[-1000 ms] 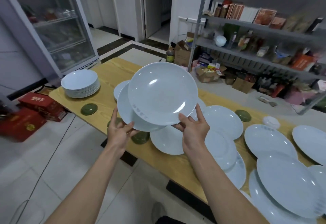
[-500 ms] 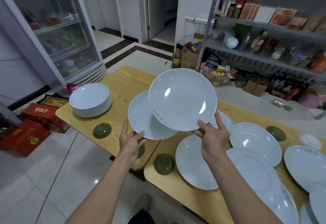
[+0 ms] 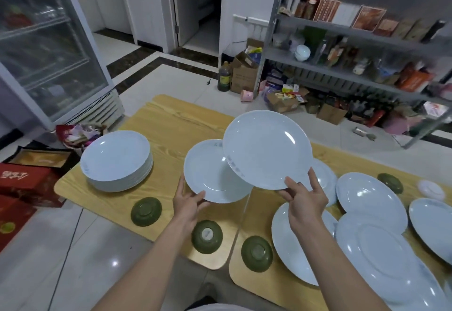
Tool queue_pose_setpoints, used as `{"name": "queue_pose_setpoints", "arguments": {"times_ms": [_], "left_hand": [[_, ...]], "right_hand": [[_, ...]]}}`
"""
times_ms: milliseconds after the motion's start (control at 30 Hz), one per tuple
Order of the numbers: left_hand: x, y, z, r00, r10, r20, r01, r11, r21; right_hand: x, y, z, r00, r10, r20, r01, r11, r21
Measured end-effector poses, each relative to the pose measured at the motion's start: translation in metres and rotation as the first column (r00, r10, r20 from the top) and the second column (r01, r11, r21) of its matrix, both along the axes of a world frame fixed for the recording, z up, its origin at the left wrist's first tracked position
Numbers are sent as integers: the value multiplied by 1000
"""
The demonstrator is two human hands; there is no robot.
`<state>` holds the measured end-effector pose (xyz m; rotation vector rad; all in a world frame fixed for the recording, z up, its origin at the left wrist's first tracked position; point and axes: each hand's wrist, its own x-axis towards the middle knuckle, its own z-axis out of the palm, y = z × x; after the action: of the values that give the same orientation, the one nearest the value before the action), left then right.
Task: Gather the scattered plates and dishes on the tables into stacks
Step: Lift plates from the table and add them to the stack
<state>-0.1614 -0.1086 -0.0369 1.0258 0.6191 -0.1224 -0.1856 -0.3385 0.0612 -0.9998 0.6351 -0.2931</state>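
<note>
Glass-door fridge at left, shelf rack at right. Two wooden tables abut. Left table: one plate stack. Right table: at least five loose plates. Four green dishes lie along the near edges. Left hand grips the lower plate by its near rim. Right hand pinches the upper plate, which overlaps it. Both plates are raised over the seam.

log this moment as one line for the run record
left hand: grips lower plate by rim | right hand: grips upper plate over it | plate stack: on table, untouched | green dishes: scattered
</note>
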Motion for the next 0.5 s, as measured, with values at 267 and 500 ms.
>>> {"name": "queue_pose_setpoints", "arguments": {"times_ms": [267, 500], "left_hand": [[29, 13, -21, 998, -47, -37, 48, 999, 21], [53, 19, -28, 997, -62, -46, 63, 998, 9]], "right_hand": [[14, 19, -15, 999, -39, -34, 38, 999, -29], [31, 24, -22, 996, -48, -76, 45, 998, -42]]}}
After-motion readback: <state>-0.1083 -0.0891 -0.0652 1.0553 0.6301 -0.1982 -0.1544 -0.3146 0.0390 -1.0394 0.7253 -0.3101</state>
